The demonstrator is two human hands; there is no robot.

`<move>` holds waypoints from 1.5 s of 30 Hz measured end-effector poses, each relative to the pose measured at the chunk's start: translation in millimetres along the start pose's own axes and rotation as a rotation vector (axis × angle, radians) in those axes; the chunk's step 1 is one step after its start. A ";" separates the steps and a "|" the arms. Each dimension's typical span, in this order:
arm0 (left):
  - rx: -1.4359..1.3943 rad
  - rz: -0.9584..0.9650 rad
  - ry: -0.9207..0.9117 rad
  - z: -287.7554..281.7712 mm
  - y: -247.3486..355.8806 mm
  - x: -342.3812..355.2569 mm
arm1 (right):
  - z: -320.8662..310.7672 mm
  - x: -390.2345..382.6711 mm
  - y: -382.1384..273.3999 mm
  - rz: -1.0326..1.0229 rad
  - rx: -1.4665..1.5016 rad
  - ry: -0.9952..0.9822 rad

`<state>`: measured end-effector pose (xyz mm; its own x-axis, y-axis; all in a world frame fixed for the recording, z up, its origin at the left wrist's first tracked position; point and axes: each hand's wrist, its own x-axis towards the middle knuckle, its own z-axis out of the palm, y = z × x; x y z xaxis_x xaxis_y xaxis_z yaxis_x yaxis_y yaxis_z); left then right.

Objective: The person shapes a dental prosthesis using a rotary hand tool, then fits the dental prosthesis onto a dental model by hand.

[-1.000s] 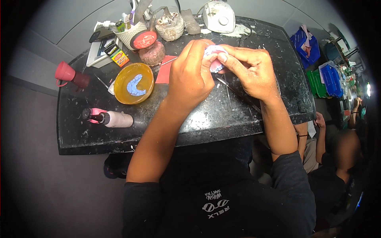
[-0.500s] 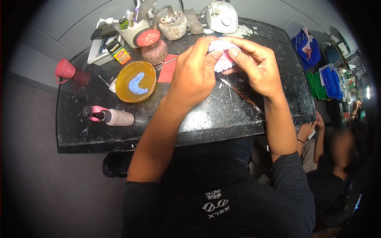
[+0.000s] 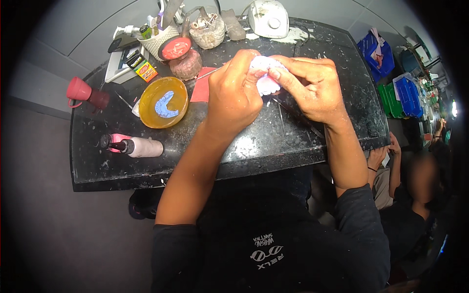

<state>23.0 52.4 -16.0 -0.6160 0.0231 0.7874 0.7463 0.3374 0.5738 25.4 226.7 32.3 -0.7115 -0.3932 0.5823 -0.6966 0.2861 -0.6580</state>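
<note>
Above the far middle of the black table, a pale dental cast (image 3: 267, 88) with pink on its inner side is held between both hands. My left hand (image 3: 235, 93) is closed round its left side, thumb pressed to the inner face. On the right side my right hand (image 3: 315, 90) grips it, thumb on the pink part and fingers behind. The fingers hide much of the cast. Below the hands lies a knife (image 3: 315, 129), partly hidden and dim. Left of my left hand are a red sheet (image 3: 199, 92) and a thin metal tool (image 3: 210, 73).
A yellow bowl (image 3: 146, 117) holds a blue dental arch (image 3: 166, 106). A spray bottle (image 3: 146, 147) and a pink cup (image 3: 79, 89) stand left. Along the back are a basket (image 3: 160, 41), a glass jar (image 3: 207, 34) and a white device (image 3: 268, 19). Another person's hand (image 3: 377, 157) is at right.
Both hands, still gripping the cast, have shifted slightly down and to the left in the picture. The cast is tilted a little differently, and the right thumb has moved over it.
</note>
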 end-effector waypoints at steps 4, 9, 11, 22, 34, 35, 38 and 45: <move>0.022 -0.006 0.057 -1.9 3.3 0.4 | 5.5 0.3 -2.5 -0.031 -0.049 0.032; 0.072 -0.013 0.028 -8.2 1.3 3.2 | 9.8 -2.7 4.1 0.103 0.099 0.026; 0.106 0.010 0.001 -9.4 -1.8 3.9 | 4.7 -3.0 4.6 0.198 0.179 -0.082; 0.053 0.050 0.093 -3.3 6.1 1.2 | 12.5 -2.0 -2.6 0.040 0.120 0.044; -0.057 -0.086 -0.004 -10.4 4.4 9.3 | 16.2 -2.8 4.7 0.191 0.214 0.062; -0.057 -0.087 -0.004 -11.2 3.7 9.1 | 15.5 -3.3 7.4 0.255 0.282 0.054; -0.081 -0.258 -0.082 -11.9 1.7 7.9 | 15.4 -1.1 12.8 0.277 0.362 0.077; -0.008 -0.065 -0.108 -8.2 -8.2 5.8 | 7.0 -1.8 12.9 0.289 0.173 -0.045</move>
<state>15.3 42.0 -14.4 -0.6861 0.1027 0.7202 0.7058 0.3338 0.6248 18.4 224.9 19.5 -0.8698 -0.3566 0.3410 -0.4380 0.2399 -0.8664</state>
